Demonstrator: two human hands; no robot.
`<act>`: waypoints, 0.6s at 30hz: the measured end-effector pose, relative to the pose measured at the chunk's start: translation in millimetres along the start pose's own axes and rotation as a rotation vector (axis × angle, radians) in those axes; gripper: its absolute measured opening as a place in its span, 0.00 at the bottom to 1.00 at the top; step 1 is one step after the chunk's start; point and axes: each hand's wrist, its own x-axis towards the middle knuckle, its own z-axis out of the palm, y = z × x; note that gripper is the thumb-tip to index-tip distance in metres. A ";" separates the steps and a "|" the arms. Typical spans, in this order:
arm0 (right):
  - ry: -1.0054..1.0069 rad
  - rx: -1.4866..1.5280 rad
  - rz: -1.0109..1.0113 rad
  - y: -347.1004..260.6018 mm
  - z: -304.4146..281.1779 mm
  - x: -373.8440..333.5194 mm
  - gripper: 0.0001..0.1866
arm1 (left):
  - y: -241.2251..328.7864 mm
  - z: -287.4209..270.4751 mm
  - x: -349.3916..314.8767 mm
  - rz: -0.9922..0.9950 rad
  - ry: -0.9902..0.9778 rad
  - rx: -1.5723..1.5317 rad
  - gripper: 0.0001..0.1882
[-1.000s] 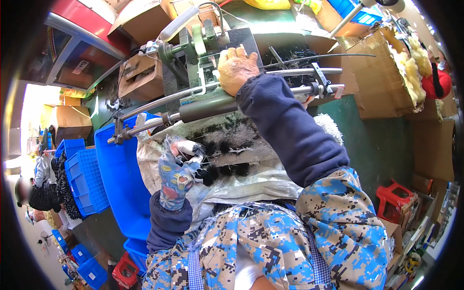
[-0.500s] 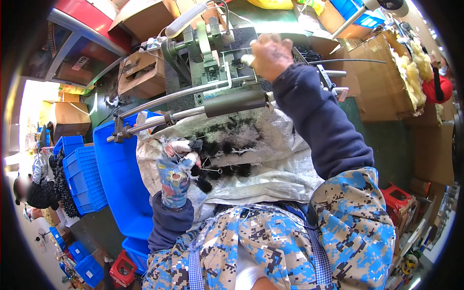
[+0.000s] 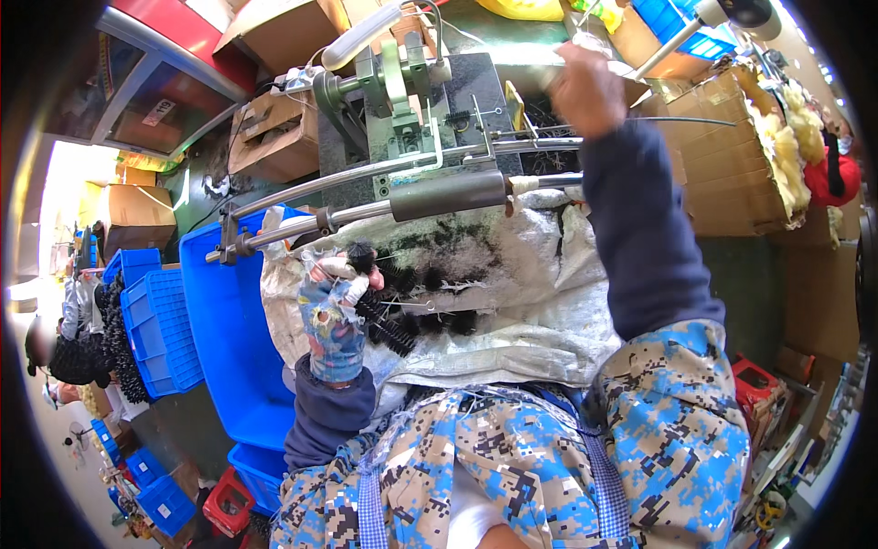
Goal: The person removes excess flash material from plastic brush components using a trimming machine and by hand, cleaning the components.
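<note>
1. The step in hand looks like handling black brushes (image 3: 389,333) beside the bench machine (image 3: 407,145) at twelve o'clock; the next move probably calls for a steady, separate grip on one.
2. Left hand (image 3: 337,285), nine o'clock, pinches the brushes, densely bristled, with thin wire showing.
3. Right hand (image 3: 591,90), one o'clock, is blurred; I cannot tell its grip.

Dressed in a pixel-camouflage garment (image 3: 672,430) of blue, tan, white and black, crossed lengthwise by blue-and-white checked strips (image 3: 607,494) and edged with frayed pale threads (image 3: 396,419) toward the top. Sleeved below the camouflage in plain, softly creased navy sleeves (image 3: 651,229). Covered at the left hand (image 3: 340,288) by a faded blue patterned glove (image 3: 327,337), worn ragged on the back, with whitish wrapping (image 3: 355,292) farther forward.
</note>
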 end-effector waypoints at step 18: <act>-0.023 0.288 -0.190 -64.8 16.6 -30.0 0.07 | -14.2 1.4 1.2 -0.036 -0.071 0.300 0.12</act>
